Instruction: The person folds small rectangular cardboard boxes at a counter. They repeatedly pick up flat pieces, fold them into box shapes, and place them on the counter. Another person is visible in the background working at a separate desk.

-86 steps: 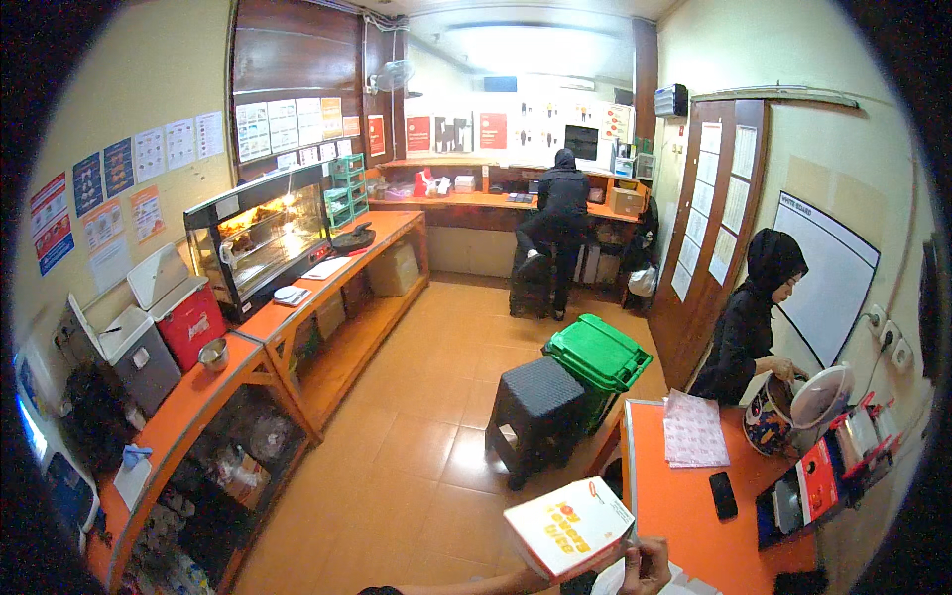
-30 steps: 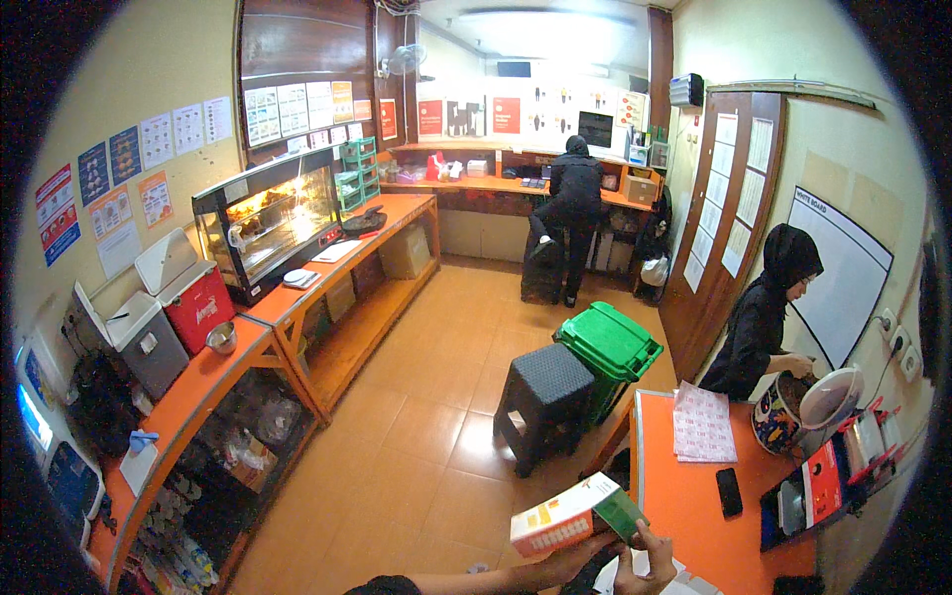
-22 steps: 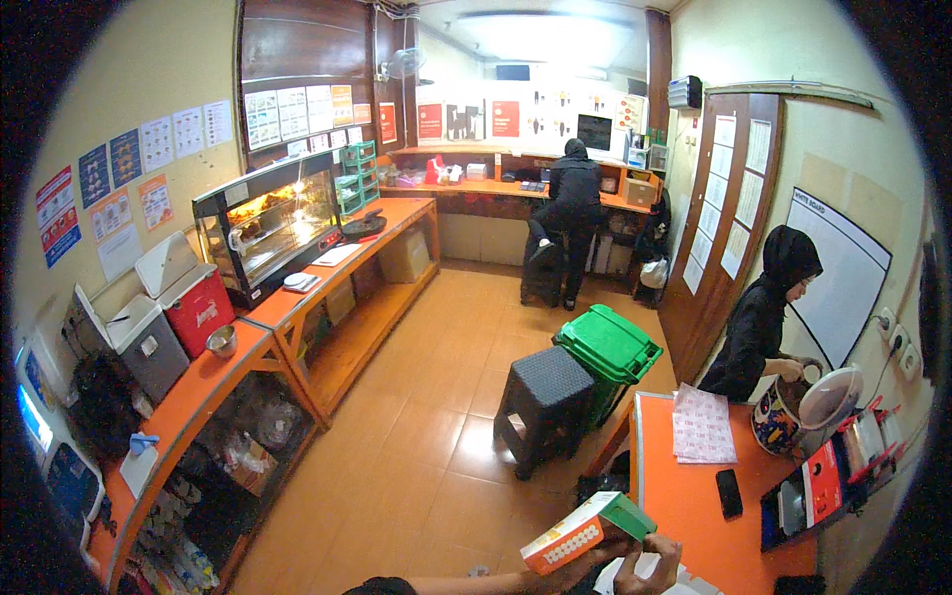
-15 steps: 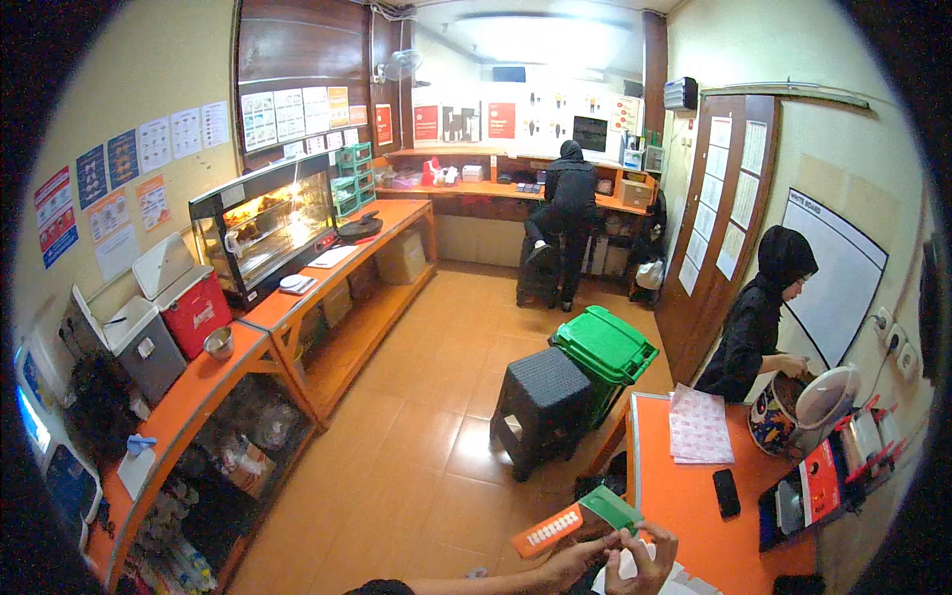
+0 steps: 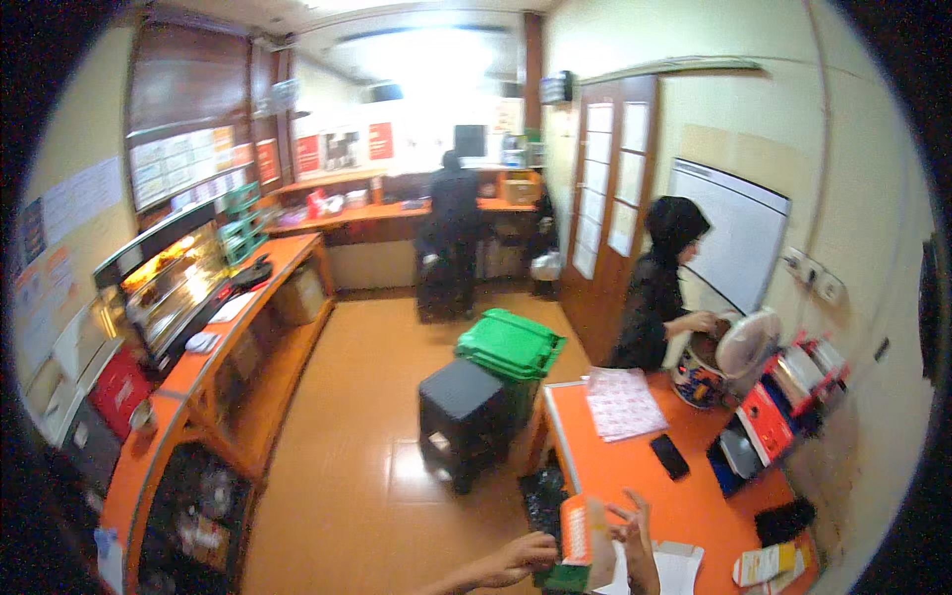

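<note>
My left hand (image 5: 521,557) is closed, its fingertips gripping the edge of a small cardboard food box (image 5: 575,533). The box has an orange panel with white print, a plain brownish side and a green part low down beside my left fingers. It is partly folded out and tilted, held over the near edge of the orange table (image 5: 694,511). My right hand (image 5: 635,535) stands at the box's right side with its fingers raised and apart; whether a fingertip touches the cardboard I cannot tell. Behind the right hand lie white sheets (image 5: 679,565) on the table.
On the table are printed wrapping papers (image 5: 625,405), a black phone (image 5: 669,456) and a red and blue rack (image 5: 762,421). A co-worker (image 5: 662,288) reaches into a patterned tub (image 5: 699,377). A green bin (image 5: 511,342) and black stool (image 5: 461,412) stand ahead; another person (image 5: 456,233) is at the back.
The view has swung right, so the room shifts left. The box has turned from lying slantwise to standing more upright and opened out. My right fingers have spread from it.
</note>
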The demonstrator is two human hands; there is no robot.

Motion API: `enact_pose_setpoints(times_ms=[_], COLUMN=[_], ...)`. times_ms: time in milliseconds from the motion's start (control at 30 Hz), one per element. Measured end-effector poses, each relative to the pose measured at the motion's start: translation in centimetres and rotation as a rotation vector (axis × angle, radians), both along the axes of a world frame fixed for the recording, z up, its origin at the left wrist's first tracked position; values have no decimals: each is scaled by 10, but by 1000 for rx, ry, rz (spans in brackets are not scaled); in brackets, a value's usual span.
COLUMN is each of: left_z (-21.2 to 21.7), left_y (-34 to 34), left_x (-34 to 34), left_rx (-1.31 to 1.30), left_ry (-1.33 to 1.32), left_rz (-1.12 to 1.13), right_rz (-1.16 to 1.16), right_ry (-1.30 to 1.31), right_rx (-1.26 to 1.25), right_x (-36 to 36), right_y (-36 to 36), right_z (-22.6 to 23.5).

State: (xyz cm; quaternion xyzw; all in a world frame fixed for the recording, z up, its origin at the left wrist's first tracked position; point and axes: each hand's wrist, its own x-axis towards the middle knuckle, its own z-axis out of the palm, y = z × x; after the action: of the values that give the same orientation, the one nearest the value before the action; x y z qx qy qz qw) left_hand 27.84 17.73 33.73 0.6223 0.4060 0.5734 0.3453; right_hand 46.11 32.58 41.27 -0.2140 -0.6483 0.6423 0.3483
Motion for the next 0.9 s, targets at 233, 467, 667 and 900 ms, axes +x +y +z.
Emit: enact_pose_setpoints(times_ms=[233, 467, 667, 900], left_z=[-3, 38, 24, 5], left_y=[-12, 27, 32, 44], left_x=[-29, 36, 34, -15], left_rx=[-598, -125, -59, -40], left_ry=[583, -413, -156, -285], left_rz=[-8, 310, 495, 321], right_rz=[-91, -197, -391, -69], right_ry=[-224, 30, -199, -67], right_rx=[-106, 213, 375, 330], right_x=[6, -11, -12, 8], right_y=[12, -18, -40, -51], right_z=[-36, -38, -23, -41])
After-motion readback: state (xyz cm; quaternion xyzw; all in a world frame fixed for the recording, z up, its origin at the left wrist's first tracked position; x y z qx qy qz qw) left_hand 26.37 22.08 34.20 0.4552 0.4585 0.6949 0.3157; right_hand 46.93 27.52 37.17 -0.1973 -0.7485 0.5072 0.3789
